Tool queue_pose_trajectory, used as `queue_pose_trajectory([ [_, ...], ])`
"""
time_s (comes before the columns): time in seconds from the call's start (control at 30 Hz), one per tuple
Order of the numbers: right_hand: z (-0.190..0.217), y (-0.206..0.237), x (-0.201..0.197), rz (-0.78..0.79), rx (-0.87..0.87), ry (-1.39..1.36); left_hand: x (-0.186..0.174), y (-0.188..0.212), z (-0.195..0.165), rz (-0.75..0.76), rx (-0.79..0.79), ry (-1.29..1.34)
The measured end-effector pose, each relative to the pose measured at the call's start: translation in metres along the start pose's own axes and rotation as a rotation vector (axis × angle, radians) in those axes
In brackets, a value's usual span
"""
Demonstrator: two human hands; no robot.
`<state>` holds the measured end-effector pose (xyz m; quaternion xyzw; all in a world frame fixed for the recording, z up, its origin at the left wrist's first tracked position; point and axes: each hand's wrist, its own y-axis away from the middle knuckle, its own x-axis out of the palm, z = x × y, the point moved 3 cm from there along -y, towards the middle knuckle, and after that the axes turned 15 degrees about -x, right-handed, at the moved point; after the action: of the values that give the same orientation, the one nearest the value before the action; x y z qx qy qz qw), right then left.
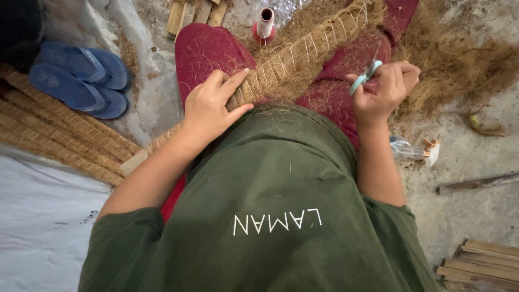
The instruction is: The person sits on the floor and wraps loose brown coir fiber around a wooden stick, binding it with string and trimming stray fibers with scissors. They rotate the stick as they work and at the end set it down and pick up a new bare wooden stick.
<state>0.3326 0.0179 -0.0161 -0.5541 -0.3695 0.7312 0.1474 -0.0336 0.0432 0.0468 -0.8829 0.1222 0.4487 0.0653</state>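
A long pole wrapped in brown coir fibre and bound with white thread (pixel 303 51) lies slanted across my lap, over dark red trousers. My left hand (pixel 213 105) grips the pole near my belly, thumb and fingers around it. My right hand (pixel 386 89) is closed on small scissors with light blue handles (pixel 365 75), held just right of the pole above my right thigh. Loose coir fibre (pixel 459 59) is heaped to the right of that hand.
A thread spool on a red base (pixel 264 24) stands beyond my knees. Blue flip-flops (pixel 81 78) lie at the left, above several finished coir poles (pixel 59 135). Wooden slats (pixel 478 265) are stacked at lower right, and others (pixel 194 13) at the top. A stick (pixel 476 183) lies on the concrete.
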Motion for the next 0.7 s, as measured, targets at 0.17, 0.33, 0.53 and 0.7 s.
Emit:
queue_pose_trajectory([
  [0.17,0.007,-0.001,-0.002,0.088,0.020,-0.027,-0.003,0.002,-0.001,-0.163,0.112,-0.108],
  [0.33,0.020,-0.008,-0.008,0.226,-0.048,0.094,-0.002,0.002,-0.001,-0.203,0.144,-0.154],
  [0.53,0.026,-0.014,-0.008,0.277,-0.091,0.183,-0.001,0.003,-0.002,-0.207,0.160,-0.185],
  [0.7,0.021,-0.007,0.005,0.244,-0.117,0.210,0.001,0.004,-0.002,-0.209,0.171,-0.217],
])
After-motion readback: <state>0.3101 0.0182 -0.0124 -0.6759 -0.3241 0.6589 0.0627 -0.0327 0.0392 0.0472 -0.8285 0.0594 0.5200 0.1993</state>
